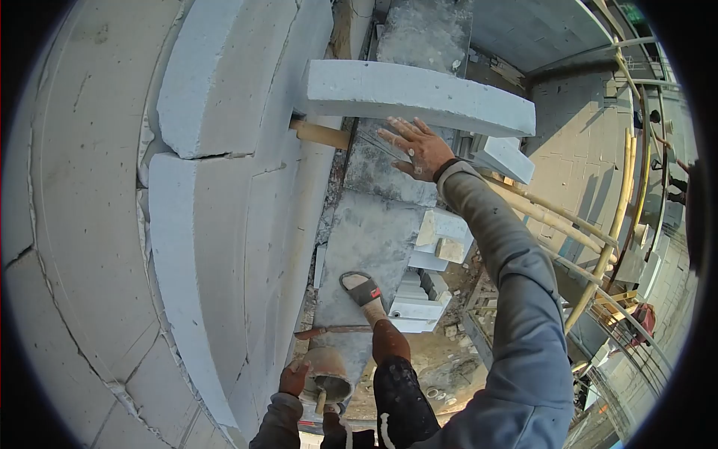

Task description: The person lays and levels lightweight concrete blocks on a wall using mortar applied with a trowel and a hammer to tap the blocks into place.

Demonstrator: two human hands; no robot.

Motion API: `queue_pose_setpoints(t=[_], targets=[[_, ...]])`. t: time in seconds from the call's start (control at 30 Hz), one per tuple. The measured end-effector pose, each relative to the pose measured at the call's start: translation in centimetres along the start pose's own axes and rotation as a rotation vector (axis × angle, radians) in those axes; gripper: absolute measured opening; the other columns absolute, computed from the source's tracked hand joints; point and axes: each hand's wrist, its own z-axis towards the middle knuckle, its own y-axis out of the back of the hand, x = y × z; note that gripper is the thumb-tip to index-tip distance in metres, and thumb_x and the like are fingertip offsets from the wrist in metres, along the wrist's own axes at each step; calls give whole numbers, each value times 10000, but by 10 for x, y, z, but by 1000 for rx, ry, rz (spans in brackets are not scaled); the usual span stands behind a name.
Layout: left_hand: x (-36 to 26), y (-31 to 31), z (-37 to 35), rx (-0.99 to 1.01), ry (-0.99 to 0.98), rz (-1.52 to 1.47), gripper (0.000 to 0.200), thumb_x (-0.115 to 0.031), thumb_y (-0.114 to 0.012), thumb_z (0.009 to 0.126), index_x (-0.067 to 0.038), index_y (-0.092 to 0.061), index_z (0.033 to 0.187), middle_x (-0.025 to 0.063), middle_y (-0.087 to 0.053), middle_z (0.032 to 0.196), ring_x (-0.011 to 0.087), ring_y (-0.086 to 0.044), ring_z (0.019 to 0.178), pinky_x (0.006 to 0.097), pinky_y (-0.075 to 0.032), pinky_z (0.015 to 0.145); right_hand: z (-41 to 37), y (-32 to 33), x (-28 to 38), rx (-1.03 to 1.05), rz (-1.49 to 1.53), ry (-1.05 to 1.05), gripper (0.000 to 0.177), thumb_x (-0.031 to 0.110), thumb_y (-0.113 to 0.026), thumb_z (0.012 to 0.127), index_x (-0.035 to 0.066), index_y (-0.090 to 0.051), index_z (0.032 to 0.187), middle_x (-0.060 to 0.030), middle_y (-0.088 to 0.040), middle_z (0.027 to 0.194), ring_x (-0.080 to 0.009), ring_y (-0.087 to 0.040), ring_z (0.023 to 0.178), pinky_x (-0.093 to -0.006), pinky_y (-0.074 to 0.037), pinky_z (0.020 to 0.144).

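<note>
My right hand (422,150) is stretched forward with fingers spread, palm down. Its fingertips are right by the lower edge of a long pale lightweight block (422,93), which juts out from the wall to the right. Whitish dust marks the back of this hand. Low in the view, my left hand (294,378) has its fingers curled at the side of a dirty bucket (333,367). A wooden handle (321,400) sticks out of the bucket's mouth. The palm side of the left hand is hidden.
A block wall (217,224) with open joints runs along the left. My sandalled foot (363,288) stands on narrow grey planking (366,239). Block offcuts (441,236) lie at its right edge. Bamboo scaffold poles (553,217) cross the right, above a lower floor (576,150).
</note>
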Motion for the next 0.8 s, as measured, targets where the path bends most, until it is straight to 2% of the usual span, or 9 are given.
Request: queue_pose_setpoints(t=[0.03, 0.1, 0.17, 0.2, 0.27, 0.4, 0.5, 0.7, 0.8], targets=[[3, 3, 0, 7, 16, 29, 335, -305, -543, 860, 9, -615, 950, 96, -650, 839, 166, -598, 785, 300, -457, 709, 0, 13, -8, 5, 2, 7, 847, 446, -640, 746, 262, -153, 1414, -107, -152, 1466, -278, -172, 1348, -408, -140, 1118], [5, -1, 0, 6, 40, 48, 305, -278, -543, 871, 12, -610, 940, 62, -648, 808, 134, -581, 752, 280, -452, 689, 9, 42, -37, -137, 19, -384, 941, 399, -716, 692, 279, -130, 1417, -103, -140, 1468, -286, -148, 1354, -405, -148, 1117], [-4, -2, 8, -15, 42, -58, 289, -271, -541, 876, 2, -615, 929, 62, -649, 800, 128, -587, 747, 277, -455, 675, 26, 46, -71, -162, -117, -513, 1100, 376, -797, 591, 286, -82, 1422, -108, -147, 1466, -300, -150, 1352, -424, -151, 1113], [-16, -3, 11, -31, 45, -62, 289, -271, -541, 876, 2, -615, 929, 62, -649, 800, 128, -587, 747, 277, -455, 675, 32, 45, -79, -170, -107, -501, 1100, 376, -797, 591, 286, -82, 1422, -108, -147, 1466, -300, -150, 1352, -424, -151, 1113], [-39, -7, 17, -5, 120, -263, 290, -273, -537, 881, 2, -610, 939, 72, -649, 817, 132, -595, 748, 276, -461, 684, 47, 37, -90, 42, -209, -440, 1199, 373, -831, 525, 284, -43, 1424, -127, -180, 1448, -320, -168, 1342, -449, -149, 1108], [5, -19, 45, -16, 70, -191, 305, -280, -539, 882, 9, -597, 960, 86, -648, 846, 147, -604, 760, 282, -474, 691, 48, 21, -100, -29, -123, -357, 1233, 332, -848, 490, 260, -49, 1426, -154, -315, 1341, -341, -289, 1268, -464, -183, 1091], [20, -18, 49, 19, 69, -263, 330, -295, -543, 870, 19, -625, 931, 97, -656, 825, 168, -620, 785, 305, -475, 713, 45, 28, -90, 55, -135, -387, 1235, 327, -848, 480, 247, -58, 1427, -157, -369, 1266, -343, -344, 1209, -469, -217, 1073], [16, -6, 33, -24, 170, -335, 358, -321, -541, 869, 23, -622, 927, 93, -655, 809, 163, -614, 767, 302, -475, 698, 17, 11, -61, -6, -235, -368, 1166, 253, -804, 511, 188, -87, 1428, -146, -377, 1218, -339, -371, 1163, -439, -279, 1015], [33, 0, 46, -14, 97, -197, 376, -332, -544, 866, 31, -614, 932, 98, -654, 827, 159, -613, 770, 303, -474, 704, 14, 1, -66, -219, -345, -242, 1179, 239, -804, 500, 185, -81, 1429, -134, -379, 1198, -320, -384, 1139, -443, -293, 986]])
